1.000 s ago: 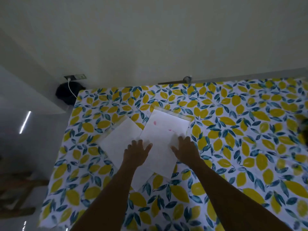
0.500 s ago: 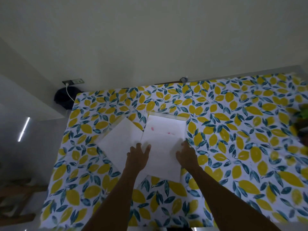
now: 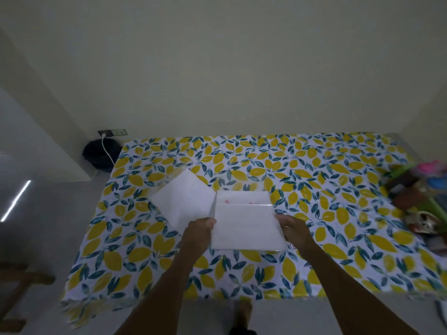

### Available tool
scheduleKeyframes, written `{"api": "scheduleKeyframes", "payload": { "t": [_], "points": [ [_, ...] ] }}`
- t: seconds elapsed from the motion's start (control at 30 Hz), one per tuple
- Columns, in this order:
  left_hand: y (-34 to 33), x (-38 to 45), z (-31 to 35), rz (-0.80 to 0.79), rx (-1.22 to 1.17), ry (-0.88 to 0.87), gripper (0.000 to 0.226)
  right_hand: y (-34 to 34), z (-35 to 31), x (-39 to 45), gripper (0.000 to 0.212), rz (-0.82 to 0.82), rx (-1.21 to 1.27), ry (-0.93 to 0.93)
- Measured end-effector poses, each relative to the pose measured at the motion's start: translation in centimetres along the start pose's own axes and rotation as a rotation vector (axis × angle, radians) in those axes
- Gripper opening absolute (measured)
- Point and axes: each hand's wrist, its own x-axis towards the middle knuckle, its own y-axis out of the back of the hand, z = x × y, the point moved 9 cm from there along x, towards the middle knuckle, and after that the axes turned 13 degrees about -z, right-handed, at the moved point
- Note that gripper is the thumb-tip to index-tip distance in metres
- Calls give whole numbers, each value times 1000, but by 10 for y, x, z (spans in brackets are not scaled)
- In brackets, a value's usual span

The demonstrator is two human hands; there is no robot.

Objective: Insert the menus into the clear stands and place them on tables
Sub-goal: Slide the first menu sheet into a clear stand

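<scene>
Both hands moved off the sheet's face to its side edges: left hand (image 3: 199,229) fingers pinch the left edge of the menu (image 3: 244,223), right hand (image 3: 291,228) fingers clamp its right edge. Menu sits half inside the clear stand (image 3: 242,198), second white sheet (image 3: 185,201) just left. All on the lemon-print table (image 3: 338,226), pale wall behind, clutter (image 3: 420,201) at right.
</scene>
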Motion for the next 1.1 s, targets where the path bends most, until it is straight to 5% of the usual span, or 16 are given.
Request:
{"api": "scheduleKeyframes", "payload": {
  "t": [0.2,0.33,0.57,0.67,0.83,1.1],
  "points": [
    [3,-27,20,98,-132,-103,23,27,-25,-44,26,-26,-36,89],
    [20,-37,44,184,-118,-149,23,39,-43,-39,36,-20,-144,144],
    [58,-15,67,277,-153,-214,23,52,-85,-6,17,-21,-143,175],
    [76,2,74,322,-192,-190,30,58,-98,17,6,-17,-116,207],
    [99,47,83,394,-192,-167,29,64,-112,72,29,-63,-107,207],
    [113,115,85,472,-165,0,13,68,-130,136,26,-89,-85,265]
  ]
}}
